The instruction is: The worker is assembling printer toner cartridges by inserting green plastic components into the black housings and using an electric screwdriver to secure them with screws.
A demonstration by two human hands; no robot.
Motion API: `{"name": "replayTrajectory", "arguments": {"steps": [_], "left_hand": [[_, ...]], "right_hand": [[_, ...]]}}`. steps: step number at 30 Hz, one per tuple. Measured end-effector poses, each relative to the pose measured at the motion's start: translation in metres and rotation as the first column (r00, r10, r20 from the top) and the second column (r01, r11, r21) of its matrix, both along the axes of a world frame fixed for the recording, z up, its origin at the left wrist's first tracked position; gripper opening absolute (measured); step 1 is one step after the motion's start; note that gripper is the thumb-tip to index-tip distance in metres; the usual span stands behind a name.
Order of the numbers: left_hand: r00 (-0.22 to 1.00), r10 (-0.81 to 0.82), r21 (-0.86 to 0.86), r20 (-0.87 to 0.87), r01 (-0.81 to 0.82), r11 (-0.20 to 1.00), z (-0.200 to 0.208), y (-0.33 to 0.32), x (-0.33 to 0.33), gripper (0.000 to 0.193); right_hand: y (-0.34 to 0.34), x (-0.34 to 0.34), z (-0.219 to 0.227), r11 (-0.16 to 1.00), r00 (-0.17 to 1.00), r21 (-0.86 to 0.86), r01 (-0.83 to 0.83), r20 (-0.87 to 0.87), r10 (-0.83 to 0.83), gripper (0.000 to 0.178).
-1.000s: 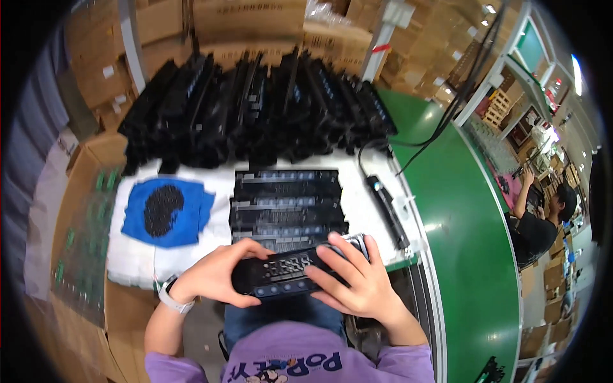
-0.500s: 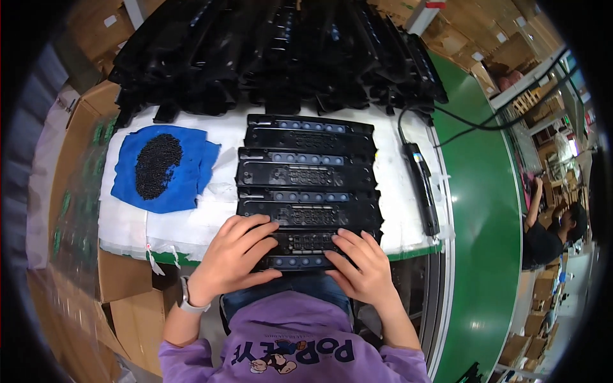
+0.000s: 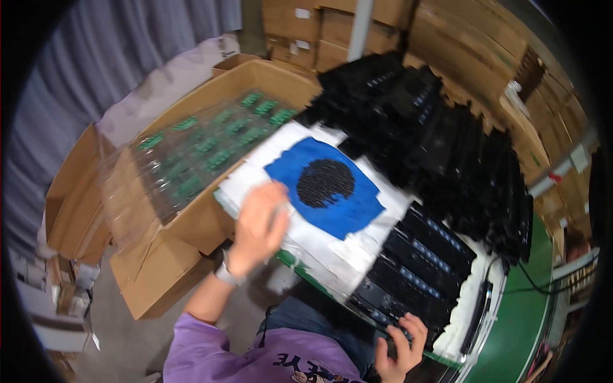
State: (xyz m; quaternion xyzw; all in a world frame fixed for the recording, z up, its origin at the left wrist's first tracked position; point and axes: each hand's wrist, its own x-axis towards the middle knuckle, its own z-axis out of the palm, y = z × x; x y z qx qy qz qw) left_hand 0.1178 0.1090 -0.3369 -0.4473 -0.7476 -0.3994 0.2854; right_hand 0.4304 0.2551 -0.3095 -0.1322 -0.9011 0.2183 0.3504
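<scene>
My left hand is raised in front of the white-covered table's left part, smeared by motion, its fingers stretched out and thumb apart. Nothing shows in it. Just beyond it lies a blue cloth bearing a heap of small black pieces, perhaps screws. To the right, a row of several black plastic panels with pale round spots rests on the table. At the front edge of the nearest panel is my right hand, fingers spread and slightly bent; whether the fingertips touch the panel I cannot tell.
Left of the table stands a large cardboard box with clear plastic trays of green boards. Black plastic parts are piled along the table's far side. A black pen-shaped electric tool with a cable lies at the right.
The view has swung left, bringing the box of green boards in. My left hand has left the nearest panel and moved left and up. My right hand stays by that panel.
</scene>
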Motion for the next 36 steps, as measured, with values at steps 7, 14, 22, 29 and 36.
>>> {"name": "replayTrajectory", "arguments": {"steps": [7, 14, 22, 29, 36], "left_hand": [[0.491, 0.844, -0.713, -0.217, -0.670, 0.207, -0.030, -0.197, -0.161, 0.065], [0.745, 0.662, -0.749, 0.087, -0.389, 0.536, -0.033, -0.266, -0.184, 0.059], [0.317, 0.918, -0.610, -0.240, -0.785, 0.111, -0.030, -0.273, -0.324, 0.033], [0.219, 0.935, -0.737, -0.281, -0.673, -0.064, -0.091, -0.327, -0.392, 0.059], [0.275, 0.944, -0.664, -0.180, -0.742, 0.090, -0.059, -0.290, -0.431, 0.024]], "right_hand": [[-0.034, -0.079, 0.017, 0.910, 0.909, 0.048, -0.413, -0.034, 0.415, 0.020], [-0.066, -0.134, -0.009, 0.848, 0.850, -0.056, -0.527, -0.043, 0.526, 0.021], [-0.084, -0.208, -0.015, 0.892, 0.872, 0.007, -0.453, 0.214, 0.441, 0.049], [-0.089, -0.238, -0.030, 0.944, 0.878, -0.045, -0.327, 0.354, 0.322, 0.057], [-0.094, -0.258, -0.037, 0.961, 0.872, 0.055, -0.273, 0.436, 0.222, 0.052]]}}
